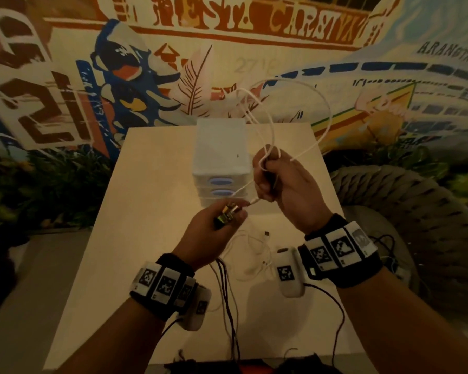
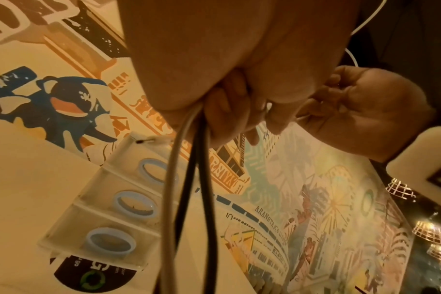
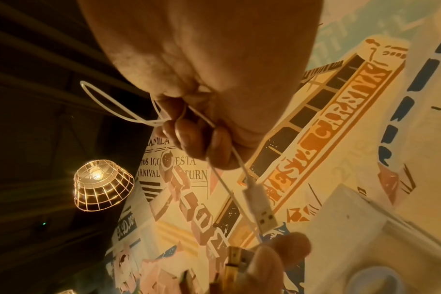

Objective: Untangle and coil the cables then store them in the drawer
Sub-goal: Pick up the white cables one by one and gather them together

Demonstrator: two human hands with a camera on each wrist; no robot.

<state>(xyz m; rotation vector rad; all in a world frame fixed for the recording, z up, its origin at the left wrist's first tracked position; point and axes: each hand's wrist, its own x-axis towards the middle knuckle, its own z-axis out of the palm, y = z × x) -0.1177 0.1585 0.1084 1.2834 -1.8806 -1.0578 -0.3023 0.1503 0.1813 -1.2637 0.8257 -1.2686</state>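
My right hand (image 1: 265,184) grips a thin white cable (image 1: 303,85) whose loops arch up over the white drawer unit (image 1: 220,152). The cable's white USB plug (image 3: 262,208) hangs just below that fist. My left hand (image 1: 227,214) holds a bunch of metal plugs (image 1: 229,211) close under the right hand, and one white strand runs down to its fingertips (image 3: 280,248). Black and grey cables (image 2: 189,179) hang from the left hand to the table. All three drawers with blue oval handles (image 2: 134,204) are closed.
Another white cable (image 1: 254,252) lies loosely tangled on the beige table (image 1: 146,211) between my wrists. Dark leads (image 1: 230,306) trail off the table's front edge. A painted wall stands behind, plants to the left and a woven chair (image 1: 416,206) to the right.
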